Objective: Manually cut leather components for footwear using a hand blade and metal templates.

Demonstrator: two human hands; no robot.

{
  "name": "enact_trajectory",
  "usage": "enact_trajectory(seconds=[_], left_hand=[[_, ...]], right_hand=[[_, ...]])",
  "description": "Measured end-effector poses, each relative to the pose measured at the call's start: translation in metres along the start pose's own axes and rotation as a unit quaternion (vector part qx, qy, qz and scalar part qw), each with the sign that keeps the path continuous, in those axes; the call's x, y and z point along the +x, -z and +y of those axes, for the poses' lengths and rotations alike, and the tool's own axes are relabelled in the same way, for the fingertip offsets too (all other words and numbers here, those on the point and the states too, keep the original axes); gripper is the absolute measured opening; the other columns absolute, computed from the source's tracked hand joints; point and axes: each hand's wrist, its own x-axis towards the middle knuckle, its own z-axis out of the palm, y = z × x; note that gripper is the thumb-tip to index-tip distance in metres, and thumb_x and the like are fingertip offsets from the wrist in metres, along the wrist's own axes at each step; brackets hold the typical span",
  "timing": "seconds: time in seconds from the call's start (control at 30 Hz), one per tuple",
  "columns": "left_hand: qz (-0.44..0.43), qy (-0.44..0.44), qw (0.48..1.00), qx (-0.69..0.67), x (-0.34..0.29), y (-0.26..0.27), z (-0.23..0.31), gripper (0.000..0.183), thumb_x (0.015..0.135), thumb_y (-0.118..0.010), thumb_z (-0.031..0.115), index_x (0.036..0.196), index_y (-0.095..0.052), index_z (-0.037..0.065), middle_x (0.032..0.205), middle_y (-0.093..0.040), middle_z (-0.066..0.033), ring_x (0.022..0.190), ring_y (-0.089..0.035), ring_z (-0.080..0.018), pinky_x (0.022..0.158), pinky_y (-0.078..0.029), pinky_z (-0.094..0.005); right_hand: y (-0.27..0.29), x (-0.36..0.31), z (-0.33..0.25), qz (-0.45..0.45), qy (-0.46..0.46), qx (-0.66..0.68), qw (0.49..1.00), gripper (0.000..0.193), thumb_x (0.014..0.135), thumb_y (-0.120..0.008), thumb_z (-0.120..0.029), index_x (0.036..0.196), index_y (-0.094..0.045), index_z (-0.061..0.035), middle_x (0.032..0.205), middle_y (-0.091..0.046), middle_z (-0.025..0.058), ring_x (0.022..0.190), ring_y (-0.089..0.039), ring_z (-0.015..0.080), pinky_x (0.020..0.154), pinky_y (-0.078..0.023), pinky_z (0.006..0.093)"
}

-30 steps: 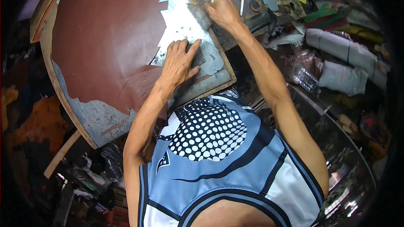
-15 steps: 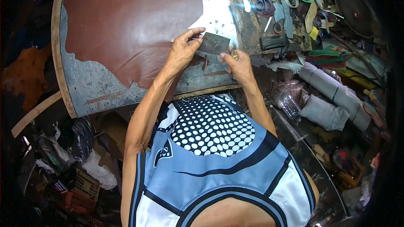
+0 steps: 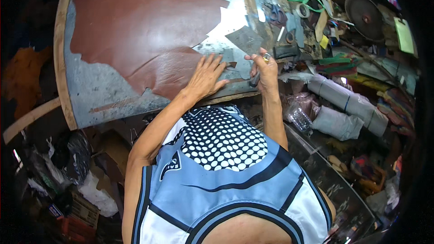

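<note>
A large sheet of reddish-brown leather [image 3: 149,22] with a ragged edge lies over a grey metal-topped table [image 3: 97,88]. My left hand [image 3: 207,77] rests with fingers spread at the leather's near right edge, partly on the grey surface. To its right, my right hand [image 3: 266,70] is closed at the near corner of a flat dark grey plate [image 3: 246,39]. A dark handle-like piece [image 3: 254,80] sticks out below the same hand; its kind is unclear. Beside my left fingertips lies a small brown leather scrap [image 3: 231,64].
Tools crowd the wooden bench top at the right, among them scissors [image 3: 276,16], a tape roll [image 3: 303,10] and a black case [image 3: 285,52]. Wrapped rolls [image 3: 348,97] and bags lie below it. A round fan-like disc [image 3: 364,14] stands at the far right.
My left hand has let go of the grey plate and come down flat by the leather's edge. My right hand keeps the plate, which has turned and shifted to the right.
</note>
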Motion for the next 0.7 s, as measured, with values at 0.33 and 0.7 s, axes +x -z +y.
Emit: enact_trajectory(seconds=[0.33, 0.7], left_hand=[[0.125, 0.172, 0.758, -0.617, -0.045, 0.055, 0.0, 0.026, 0.099, -0.058, 0.019, 0.107, -0.063, -0.005, 0.094, -0.068, -0.0068, 0.096, -0.066, -0.0157, 0.081, -0.052, -0.0285], [0.103, 0.239, 0.872, -0.415, -0.076, 0.075, -0.044, 0.021, 0.093, -0.062, 0.018, 0.086, -0.064, -0.001, 0.074, -0.067, -0.0055, 0.072, -0.06, -0.0081, 0.064, -0.047, -0.0265]], right_hand=[[-0.045, -0.043, 0.012, -0.119, -0.12, -0.227, 0.959, 0.018, 0.087, -0.071, -0.02, 0.093, -0.064, -0.0049, 0.07, -0.058, 0.0003, 0.046, -0.047, 0.006, 0.042, -0.034, 0.0211], [-0.026, -0.043, 0.03, -0.131, 0.057, -0.427, 0.893, 0.042, 0.087, -0.07, -0.026, 0.121, -0.063, -0.0021, 0.115, -0.066, 0.017, 0.1, -0.065, 0.0273, 0.085, -0.051, 0.0385]])
